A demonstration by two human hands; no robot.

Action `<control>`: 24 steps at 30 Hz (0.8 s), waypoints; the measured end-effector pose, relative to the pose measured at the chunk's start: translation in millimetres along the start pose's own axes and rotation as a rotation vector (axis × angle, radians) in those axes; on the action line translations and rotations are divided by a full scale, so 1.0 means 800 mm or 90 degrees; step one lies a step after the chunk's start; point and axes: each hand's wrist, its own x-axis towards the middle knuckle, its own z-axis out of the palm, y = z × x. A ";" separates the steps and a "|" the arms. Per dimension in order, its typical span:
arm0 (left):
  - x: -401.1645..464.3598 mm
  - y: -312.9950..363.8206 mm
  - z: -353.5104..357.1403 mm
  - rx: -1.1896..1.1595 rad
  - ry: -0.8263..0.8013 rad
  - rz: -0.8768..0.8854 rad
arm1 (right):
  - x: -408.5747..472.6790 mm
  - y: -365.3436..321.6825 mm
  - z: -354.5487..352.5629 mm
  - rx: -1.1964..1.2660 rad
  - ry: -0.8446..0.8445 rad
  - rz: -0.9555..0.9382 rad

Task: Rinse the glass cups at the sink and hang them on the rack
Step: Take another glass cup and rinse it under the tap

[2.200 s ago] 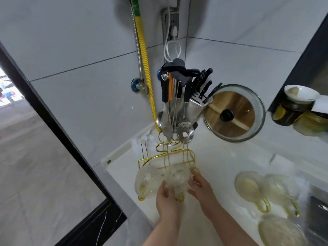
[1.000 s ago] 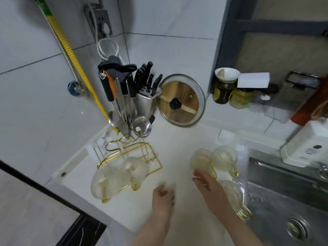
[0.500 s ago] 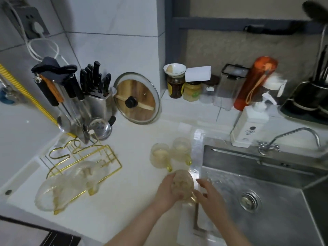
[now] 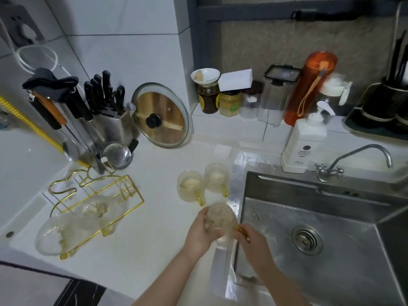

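Observation:
I hold a textured glass cup [image 4: 219, 219] with a gold handle over the counter's edge beside the steel sink [image 4: 331, 239]. My left hand [image 4: 199, 234] wraps its body and my right hand [image 4: 250, 240] grips the handle side. Two more glass cups [image 4: 189, 187] [image 4: 216, 180] stand upright on the white counter just behind. At the left stands the gold wire rack [image 4: 99, 195], with two cups hung on it, one large in front [image 4: 57, 235] and one behind [image 4: 99, 209].
A tap [image 4: 362, 157] and a white soap bottle [image 4: 304, 140] stand behind the sink. A knife block and utensil holder [image 4: 95, 120], a glass lid [image 4: 161, 115] and jars [image 4: 220, 98] line the back wall. A black dish rack [image 4: 384, 113] sits at the far right.
My hands left the cups on the rack and moved right. They picked up the nearest cup from the counter and now hold it at the sink's edge. My view swung right too.

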 end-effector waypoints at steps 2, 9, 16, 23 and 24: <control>0.002 0.008 0.009 -0.002 -0.022 0.010 | -0.007 0.002 -0.017 0.037 0.039 0.001; 0.000 0.039 0.075 -0.030 -0.157 0.076 | -0.049 0.010 -0.090 0.119 0.229 0.036; -0.021 0.050 0.144 0.011 -0.219 0.064 | -0.116 0.036 -0.165 0.027 0.386 0.084; -0.032 0.061 0.196 0.031 -0.256 0.106 | -0.143 0.081 -0.233 -0.135 0.442 0.132; -0.032 0.065 0.203 0.036 -0.254 0.109 | -0.143 0.088 -0.243 -0.166 0.443 0.124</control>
